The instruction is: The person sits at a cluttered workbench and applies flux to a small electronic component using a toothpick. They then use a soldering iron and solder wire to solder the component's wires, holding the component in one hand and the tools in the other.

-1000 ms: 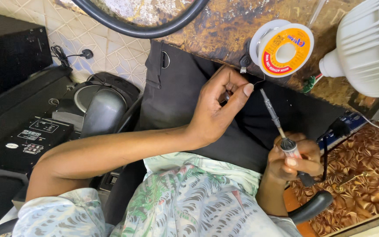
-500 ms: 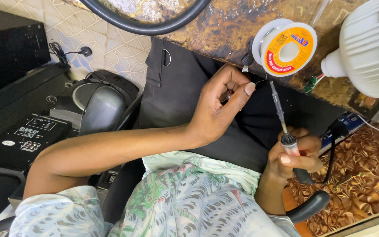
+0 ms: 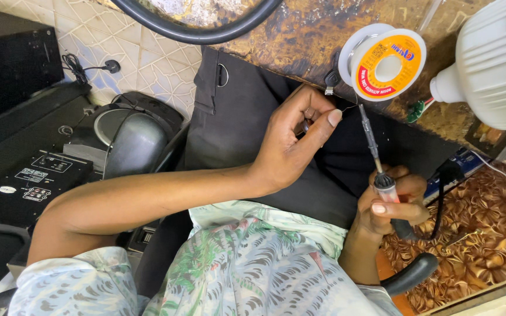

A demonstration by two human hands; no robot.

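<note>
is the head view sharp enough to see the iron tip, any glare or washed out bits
In the head view, the thin metal soldering iron looks sharp and stands out against the black cloth; the ribbed white plastic lamp housing is brightly lit, nearly washed out; the glossy brown worktop shows soft glare; edges bend slightly from the wide lens.

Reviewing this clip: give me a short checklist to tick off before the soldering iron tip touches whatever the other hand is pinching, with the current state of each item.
1. Right hand grips the soldering iron by its handle, clear of the metal shaft: ok.
2. Iron tip points toward the left hand: ok.
3. Left fingertips keep clear of the tip: not ok, very close.
4. Part pinched in the left hand can be identified: cannot tell, too small.
5. Solder spool lies within reach on the worktop: ok.
6. Iron is hot: cannot tell.
</note>
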